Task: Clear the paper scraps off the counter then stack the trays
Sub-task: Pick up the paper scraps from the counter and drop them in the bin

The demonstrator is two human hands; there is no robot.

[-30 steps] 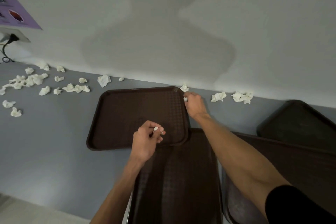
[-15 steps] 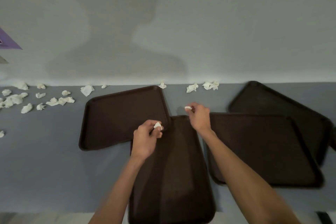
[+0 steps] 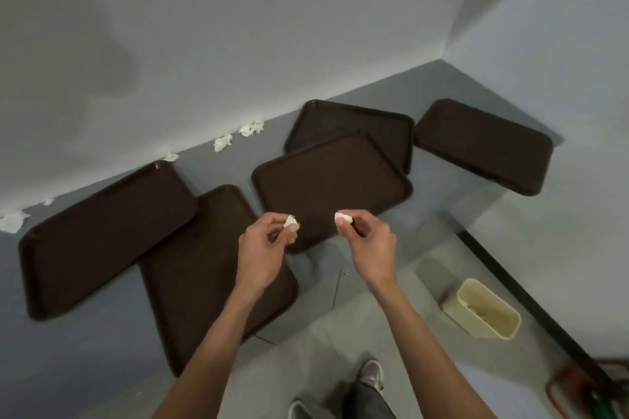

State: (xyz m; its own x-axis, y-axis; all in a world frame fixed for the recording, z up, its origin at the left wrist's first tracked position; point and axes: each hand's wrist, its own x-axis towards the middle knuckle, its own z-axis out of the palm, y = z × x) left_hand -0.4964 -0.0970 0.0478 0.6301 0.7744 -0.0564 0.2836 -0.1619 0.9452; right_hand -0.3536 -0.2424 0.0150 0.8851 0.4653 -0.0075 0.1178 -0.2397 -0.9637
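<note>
The left hand pinched a small white scrap in its fingertips, and the right hand pinched another scrap the same way. Both hands were held up over the near edge of the middle tray. More scraps lay on the bench along the wall, well apart from the hands. The scraps looked very light, soft and crumpled, so I think a gentle pinch with two or three fingers would do, and a few could be scooped up at once. They could drop or blow away easily. Five brown trays lay flat on the bench, some with edges over each other. They looked stiff, smooth and not too heavy. I think it would be best to take one by its raised rim on two sides. A cream bin stood on the floor to the right. No words or labels could be read anywhere.
</note>
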